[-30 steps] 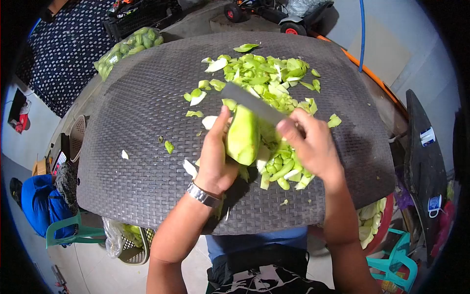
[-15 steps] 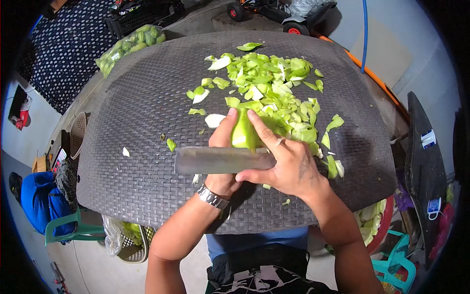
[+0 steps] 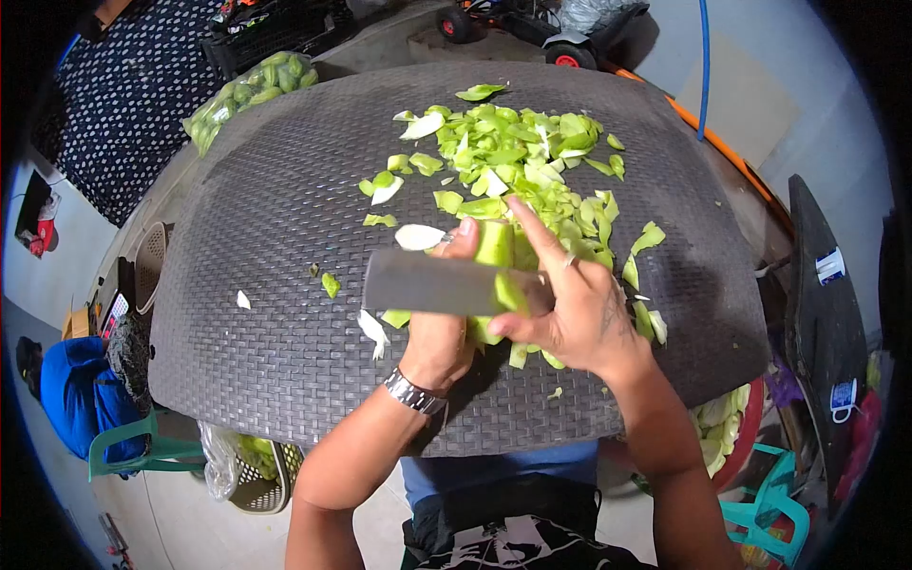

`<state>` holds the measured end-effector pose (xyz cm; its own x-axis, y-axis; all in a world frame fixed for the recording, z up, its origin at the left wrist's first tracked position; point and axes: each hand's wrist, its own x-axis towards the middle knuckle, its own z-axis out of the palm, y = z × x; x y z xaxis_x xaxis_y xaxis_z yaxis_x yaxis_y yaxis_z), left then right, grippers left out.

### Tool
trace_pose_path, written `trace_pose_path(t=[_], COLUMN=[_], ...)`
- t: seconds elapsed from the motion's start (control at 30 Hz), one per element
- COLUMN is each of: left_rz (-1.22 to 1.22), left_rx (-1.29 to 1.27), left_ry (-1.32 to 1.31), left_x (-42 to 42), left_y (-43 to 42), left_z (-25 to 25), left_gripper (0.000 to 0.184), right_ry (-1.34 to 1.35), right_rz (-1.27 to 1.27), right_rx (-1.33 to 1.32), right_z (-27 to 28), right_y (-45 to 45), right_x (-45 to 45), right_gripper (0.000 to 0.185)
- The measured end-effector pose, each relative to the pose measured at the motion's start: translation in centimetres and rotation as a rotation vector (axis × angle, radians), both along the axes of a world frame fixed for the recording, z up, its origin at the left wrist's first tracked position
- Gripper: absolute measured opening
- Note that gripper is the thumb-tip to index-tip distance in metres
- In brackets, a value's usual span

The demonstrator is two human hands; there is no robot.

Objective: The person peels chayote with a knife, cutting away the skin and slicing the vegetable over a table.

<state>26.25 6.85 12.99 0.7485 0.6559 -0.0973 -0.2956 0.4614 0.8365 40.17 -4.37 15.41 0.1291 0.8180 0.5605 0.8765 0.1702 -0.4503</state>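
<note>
Fingers of my left hand [image 3: 439, 340] wrap a light green fruit [image 3: 494, 243], possibly a mango or chayote, above the woven-pattern table [image 3: 256, 285]. My right hand [image 3: 591, 309] grips a wide-bladed knife [image 3: 427, 283]; its handle is hidden in the palm, and the index finger is stretched out past the fruit. The blade lies across the near part of the fruit and hides much of it and of my left fingers. A green slice [image 3: 510, 293] rests against the blade. Beyond the hands, a heap of green and white cut pieces [image 3: 513, 142] spreads over the table.
A plastic bag of green fruit [image 3: 252, 90] sits at the table's far left edge. Below the near edge are a beige basket [image 3: 261, 489] and a red basin of pieces [image 3: 727, 427]. Teal chairs [image 3: 779, 494] stand on both sides; a dark board [image 3: 826, 323] leans at right.
The knife and my right hand have moved away from me and slightly right over the fruit. Fresh green slices now show at the blade and beneath my hands.
</note>
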Motion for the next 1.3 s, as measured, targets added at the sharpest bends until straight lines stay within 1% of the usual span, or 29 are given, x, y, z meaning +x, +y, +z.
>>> trace_pose_path(t=[0.03,0.1,0.17,0.2,0.23,0.4,0.47,0.53,0.57,0.6,0.67,0.7,0.73,0.77,0.8,0.83,0.87,0.93,0.97,1.07,1.13,1.2,1.23,1.27,1.3], left_rz=[-0.028,0.009,0.026,0.011,-0.004,0.012,0.051,0.121,0.078,0.065,0.037,0.028,-0.067,-0.161,-0.253,-0.232,-0.164,-0.033,-0.035,0.065,0.094,0.089,0.065,0.040,-0.020], left_rx=[0.001,0.172,0.140,0.063,-0.014,-0.014,-0.010,0.003,0.018,0.018,0.020,0.087,-0.008,-0.101,-0.194,-0.242,-0.236,-0.228,-0.240,-0.321,-0.301,-0.284,-0.277,-0.271,-0.276], left_ry=[0.007,0.041,0.005,-0.026,-0.055,-0.042,-0.029,-0.019,-0.009,-0.041,-0.104,-0.005,-0.033,-0.060,-0.088,-0.099,-0.093,-0.071,-0.085,-0.105,-0.087,-0.072,-0.065,-0.056,-0.081], left_x=[-0.1,0.2,0.4,0.4,0.3,0.1,0.2,0.5,0.3,0.2,0.0,0.4,0.0,-0.6,-0.9,-0.8,-0.6,-0.2,-0.2,-0.1,0.0,-0.2,-0.5,-0.7,-1.1], left_y=[0.6,1.7,1.3,0.8,0.5,-0.2,-0.6,-0.7,-0.3,-0.6,-1.3,-0.9,-0.6,-0.2,0.0,0.2,0.1,-0.2,0.4,0.9,1.2,1.2,1.1,1.1,1.5], left_z=[0.0,-0.8,-0.9,-0.3,0.1,0.8,0.6,-0.9,-1.7,-1.1,0.6,0.3,0.4,0.8,1.3,1.6,1.9,2.6,2.3,1.6,1.2,1.1,1.3,1.3,0.7], left_gripper=[0.054,0.055,0.054,0.054,0.053,0.050,0.050,0.050,0.051,0.047,0.038,0.057,0.058,0.059,0.060,0.060,0.059,0.057,0.057,0.054,0.054,0.052,0.049,0.047,0.048], right_ry=[-0.008,0.004,0.018,0.026,0.003,-0.069,-0.044,0.009,0.050,0.094,0.183,0.227,0.299,0.526,0.695,0.861,0.970,0.975,0.862,0.603,0.584,0.527,0.452,0.410,0.277], right_rz=[0.019,0.036,0.041,0.035,0.029,-0.013,-0.019,-0.015,-0.012,-0.009,-0.081,-0.120,-0.164,-0.175,-0.170,-0.181,-0.177,-0.250,-0.324,-0.359,-0.230,-0.098,-0.029,0.018,0.026], right_rx=[0.002,0.004,0.017,0.029,0.045,0.137,0.140,0.135,0.129,0.122,-0.002,-0.062,-0.138,-0.233,-0.314,-0.389,-0.454,-0.486,-0.443,-0.338,-0.373,-0.427,-0.338,-0.329,-0.231], right_z=[0.1,-0.1,-0.3,-0.3,-0.3,0.0,-0.5,-0.5,-0.3,-0.2,0.5,1.1,2.1,2.2,2.3,2.5,3.1,3.2,3.1,1.7,2.0,3.2,2.9,2.5,1.1], right_y=[0.0,0.2,0.4,0.4,0.4,0.7,0.7,0.7,0.7,0.7,0.4,0.2,0.0,-0.1,-0.2,-0.5,-0.9,-1.1,-1.0,-0.9,-1.0,-0.9,-0.8,-0.7,-0.3], right_x=[-0.4,-0.9,-1.1,-1.1,-1.0,-0.6,-0.2,0.0,-0.1,-0.1,-0.1,-0.1,0.1,0.6,1.1,1.6,1.9,1.8,1.5,2.2,1.9,0.3,-0.6,-1.3,-1.7], right_gripper=[0.113,0.117,0.118,0.117,0.114,0.095,0.087,0.078,0.072,0.067,0.059,0.055,0.053,0.054,0.056,0.058,0.059,0.060,0.061,0.069,0.076,0.087,0.095,0.103,0.106])
